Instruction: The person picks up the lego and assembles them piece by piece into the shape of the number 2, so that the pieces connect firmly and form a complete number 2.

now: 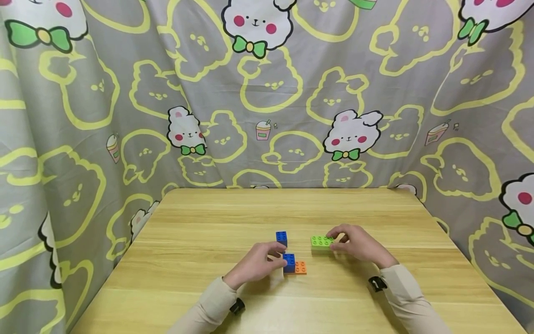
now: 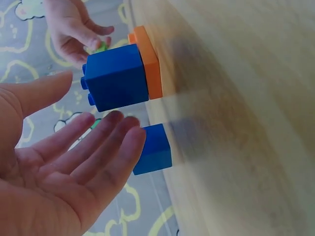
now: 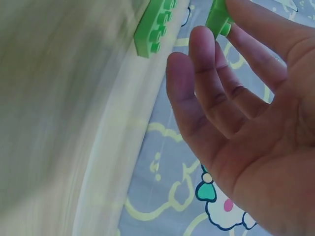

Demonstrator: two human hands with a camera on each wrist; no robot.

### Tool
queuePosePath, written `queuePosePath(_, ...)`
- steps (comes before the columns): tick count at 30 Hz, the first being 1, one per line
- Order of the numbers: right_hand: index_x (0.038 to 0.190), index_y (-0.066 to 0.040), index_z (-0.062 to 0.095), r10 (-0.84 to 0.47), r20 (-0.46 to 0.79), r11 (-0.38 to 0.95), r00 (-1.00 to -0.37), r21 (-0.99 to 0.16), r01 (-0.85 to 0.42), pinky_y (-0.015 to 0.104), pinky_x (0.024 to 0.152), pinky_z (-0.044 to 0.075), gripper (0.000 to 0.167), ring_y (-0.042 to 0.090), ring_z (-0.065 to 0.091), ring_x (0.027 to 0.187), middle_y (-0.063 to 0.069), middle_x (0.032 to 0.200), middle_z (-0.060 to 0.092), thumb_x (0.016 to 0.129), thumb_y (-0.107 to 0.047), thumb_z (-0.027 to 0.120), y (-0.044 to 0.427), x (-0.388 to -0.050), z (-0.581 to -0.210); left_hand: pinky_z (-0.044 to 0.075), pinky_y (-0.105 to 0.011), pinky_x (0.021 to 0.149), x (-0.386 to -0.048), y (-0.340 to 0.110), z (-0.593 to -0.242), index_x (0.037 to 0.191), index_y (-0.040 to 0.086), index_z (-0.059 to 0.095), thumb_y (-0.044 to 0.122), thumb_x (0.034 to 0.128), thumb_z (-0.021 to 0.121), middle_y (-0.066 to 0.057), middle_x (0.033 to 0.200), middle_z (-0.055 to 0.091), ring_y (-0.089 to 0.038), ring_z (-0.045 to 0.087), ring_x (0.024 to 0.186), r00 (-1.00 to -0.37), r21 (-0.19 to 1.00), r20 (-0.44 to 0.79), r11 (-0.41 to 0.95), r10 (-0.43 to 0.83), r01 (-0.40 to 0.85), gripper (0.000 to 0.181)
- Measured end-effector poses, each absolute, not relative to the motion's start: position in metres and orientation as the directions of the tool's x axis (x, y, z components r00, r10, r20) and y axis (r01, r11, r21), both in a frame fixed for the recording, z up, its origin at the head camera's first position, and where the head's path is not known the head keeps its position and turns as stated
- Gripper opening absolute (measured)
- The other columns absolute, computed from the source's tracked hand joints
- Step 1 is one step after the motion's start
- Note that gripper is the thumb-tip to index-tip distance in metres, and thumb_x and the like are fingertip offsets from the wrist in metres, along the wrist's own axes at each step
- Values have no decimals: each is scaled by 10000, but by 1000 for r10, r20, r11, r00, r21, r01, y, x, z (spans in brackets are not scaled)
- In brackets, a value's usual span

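Nearest the camera, bottom of the head view: beige cloth sleeves (image 1: pixel 217 300). Judged partway assembled: glossy blue plastic cube with round studs (image 1: pixel 289 263) seated on thin orange studded plate (image 1: pixel 301 268), lower centre. Not yet joined: second blue studded plastic block (image 1: pixel 281 237), just above in frame; lime-green oblong plastic brick (image 3: pixel 145 39), upper left of right-wrist view. Left hand (image 1: pixel 263 262) beside blue cube, fingers apart, contact uncertain. Right hand (image 1: pixel 356 243), right of centre, fingers clamped on small visible part of second green studded piece (image 3: pixel 216 17). Noted also: smooth wood-grain counter (image 1: pixel 200 218), grey printed curtain (image 1: pixel 275 69).
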State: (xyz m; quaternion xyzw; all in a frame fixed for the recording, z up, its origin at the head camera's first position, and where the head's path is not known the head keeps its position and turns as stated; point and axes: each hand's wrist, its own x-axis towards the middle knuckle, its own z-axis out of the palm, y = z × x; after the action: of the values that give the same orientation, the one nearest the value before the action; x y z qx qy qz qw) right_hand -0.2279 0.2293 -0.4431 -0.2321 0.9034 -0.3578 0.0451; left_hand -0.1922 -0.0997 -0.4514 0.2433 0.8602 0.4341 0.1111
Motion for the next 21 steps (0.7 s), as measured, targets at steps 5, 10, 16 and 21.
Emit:
queuePosePath(5, 1160, -114, 746, -457, 130, 631, -880, -650, -424, 242, 705, 545, 257, 97, 663, 856, 89, 1178, 725, 922, -205, 779, 223, -223, -436, 540, -467, 992, -191, -100, -449, 1322, 12, 649, 292, 991, 681, -125, 1288, 695, -300, 643, 1189, -880, 797, 69, 504, 469, 332, 434)
queuePosePath(10, 1152, -119, 751, -465, 174, 629, -868, -625, -463, 248, 724, 549, 253, 91, 661, 843, 67, 1153, 733, 917, -210, 784, 216, -219, -431, 503, -508, 1033, -192, -100, -447, 1308, 28, 658, 305, 990, 683, -91, 1276, 704, -291, 640, 1205, -896, 781, 115, 518, 428, 348, 423)
queuePosePath(16, 1150, -139, 755, -474, 214, 629, -854, -596, -499, 255, 743, 558, 245, 72, 656, 837, 26, 1126, 733, 914, -194, 786, 207, -215, -428, 490, -495, 1051, -192, -99, -444, 1248, 50, 699, 336, 995, 684, -78, 1246, 719, -266, 649, 1204, -903, 781, 159, 509, 398, 362, 382)
queuePosePath(21, 1166, -160, 749, -494, 227, 617, -840, -589, -522, 247, 742, 569, 251, 55, 666, 842, 2, 1125, 719, 919, -200, 781, 199, -212, -428, 484, -510, 1065, -190, -99, -442, 1235, 72, 717, 341, 994, 684, -43, 1247, 724, -241, 637, 1233, -907, 788, 178, 497, 382, 364, 363)
